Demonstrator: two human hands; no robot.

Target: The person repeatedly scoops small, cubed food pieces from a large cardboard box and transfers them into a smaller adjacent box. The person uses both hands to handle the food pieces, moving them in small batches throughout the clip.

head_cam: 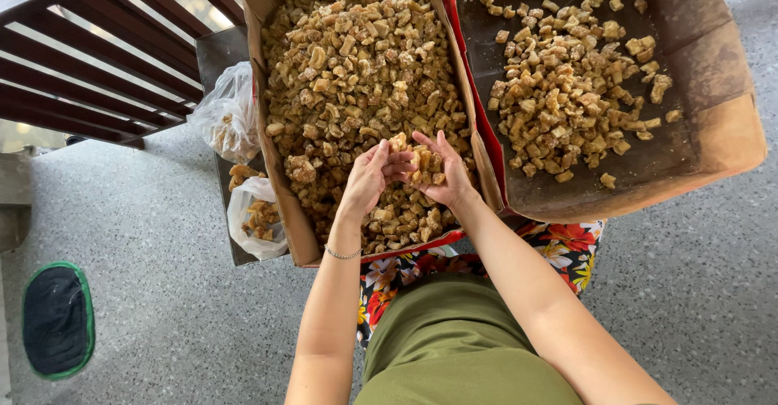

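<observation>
Near the front edge of the full brown cardboard box, the left hand cups loosely, fingers half curled on small golden-brown sugary chunks. The right hand holds a clump likewise. The pieces look light, brittle and sticky, best scooped from beneath. The emptier box sits rightward

Both forearms were bare, with no sleeves in view. A thin silver chain bracelet circled the left wrist. An olive-green plain cloth garment covered the lap, and beneath it showed a floral fabric printed in red, yellow, white and black.
</observation>
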